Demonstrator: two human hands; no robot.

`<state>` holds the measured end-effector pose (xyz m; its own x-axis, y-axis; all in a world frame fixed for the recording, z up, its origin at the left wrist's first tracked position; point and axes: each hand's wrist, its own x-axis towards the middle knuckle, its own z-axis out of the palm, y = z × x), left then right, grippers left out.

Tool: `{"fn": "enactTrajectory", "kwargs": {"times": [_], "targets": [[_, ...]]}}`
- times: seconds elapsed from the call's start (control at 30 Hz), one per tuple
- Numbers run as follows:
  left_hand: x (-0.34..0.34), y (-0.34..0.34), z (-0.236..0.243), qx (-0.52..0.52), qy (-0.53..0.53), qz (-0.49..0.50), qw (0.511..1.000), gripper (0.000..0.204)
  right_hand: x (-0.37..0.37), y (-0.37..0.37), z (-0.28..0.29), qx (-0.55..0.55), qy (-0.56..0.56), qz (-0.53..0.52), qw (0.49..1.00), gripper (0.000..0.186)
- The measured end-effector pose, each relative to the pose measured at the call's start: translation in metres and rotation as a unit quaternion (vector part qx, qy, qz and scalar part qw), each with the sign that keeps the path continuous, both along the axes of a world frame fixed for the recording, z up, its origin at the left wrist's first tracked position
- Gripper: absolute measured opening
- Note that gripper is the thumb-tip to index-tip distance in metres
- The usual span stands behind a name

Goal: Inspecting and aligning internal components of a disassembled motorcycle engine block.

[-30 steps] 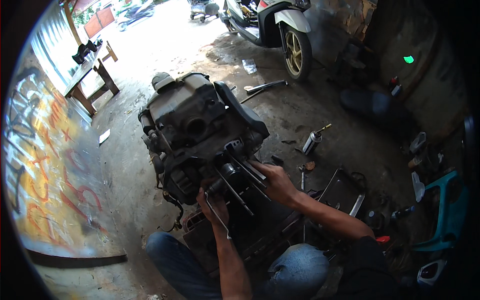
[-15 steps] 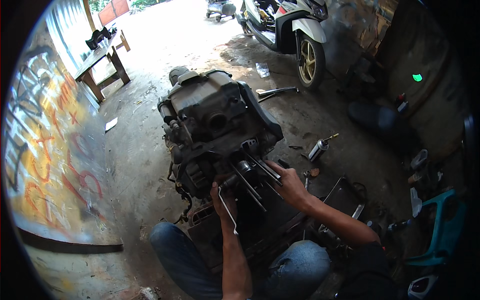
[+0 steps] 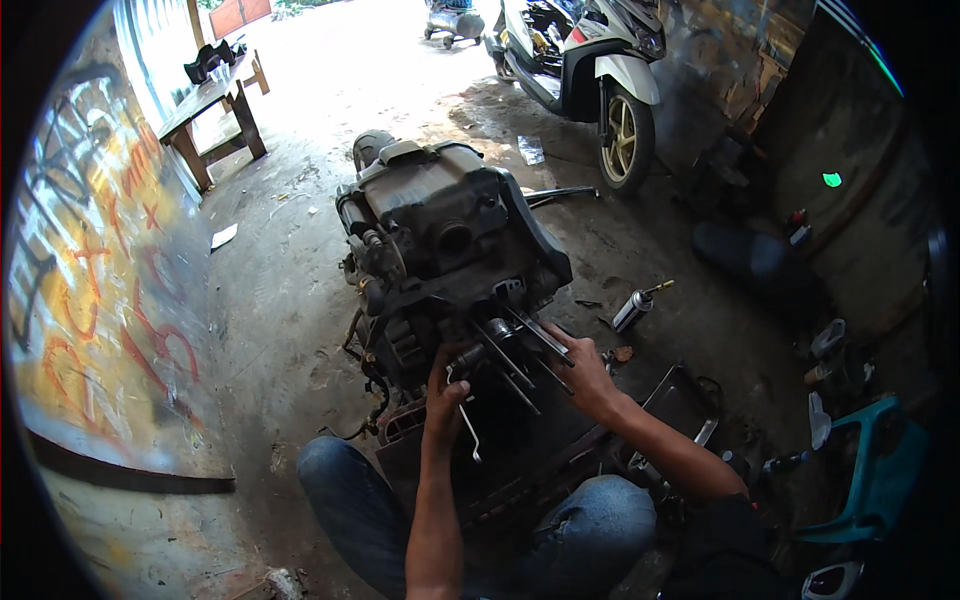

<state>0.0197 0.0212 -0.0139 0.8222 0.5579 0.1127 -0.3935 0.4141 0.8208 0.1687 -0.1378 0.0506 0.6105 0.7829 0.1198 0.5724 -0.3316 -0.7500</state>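
A dark, grimy scooter engine [image 3: 400,335] sits on the floor before me, with a box-shaped cover [image 3: 425,190] on top. Several long metal studs [image 3: 512,368] stick out of it toward me, around a shiny piston [image 3: 499,328]. Low on the engine's left side, my left hand [image 3: 443,408] is closed, its thumb across a thin, bent silver rod [image 3: 469,430] that hangs toward my knees. My right hand [image 3: 588,382] reaches in at the right of the studs, fingers bent toward the engine. Its fingertips are partly hidden, so what they grip does not show.
A spray can [image 3: 632,308] stands right of the engine. Beside my right forearm lies a dark tray [image 3: 683,400] with metal parts. Further right are a teal plastic stool [image 3: 868,470] and a black seat [image 3: 750,255]. A white scooter [image 3: 585,60] and wooden bench [image 3: 215,110] stand farther off.
My left thumb has come across the bent rod, and the left forearm has swung left. The right hand stays beside the studs. The whole view has shifted slightly.
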Motion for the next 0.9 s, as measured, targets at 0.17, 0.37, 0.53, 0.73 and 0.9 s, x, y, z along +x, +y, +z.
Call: {"fn": "enactTrajectory", "kwargs": {"times": [0.17,0.37,0.53,0.73,0.9], "targets": [[-0.002,0.007,-0.018,0.062,0.030,0.011,0.998,0.074,-0.001,0.006,0.022,-0.023,0.034,-0.006,0.999,0.052],[-0.003,0.004,-0.011,0.069,0.041,0.014,0.997,0.073,0.029,0.024,0.065,-0.139,-0.074,0.126,0.979,0.039],[0.003,0.006,-0.018,0.071,0.032,0.005,0.997,0.074,0.045,0.025,0.075,-0.302,0.022,0.133,0.944,0.034],[-0.002,0.006,-0.015,0.063,0.027,0.023,0.997,0.077,0.020,-0.029,0.058,-0.084,0.083,0.169,0.978,0.052],[0.001,0.005,-0.017,0.056,0.025,0.010,0.998,0.079,0.012,-0.050,0.027,0.018,-0.142,0.145,0.979,0.052]]}}
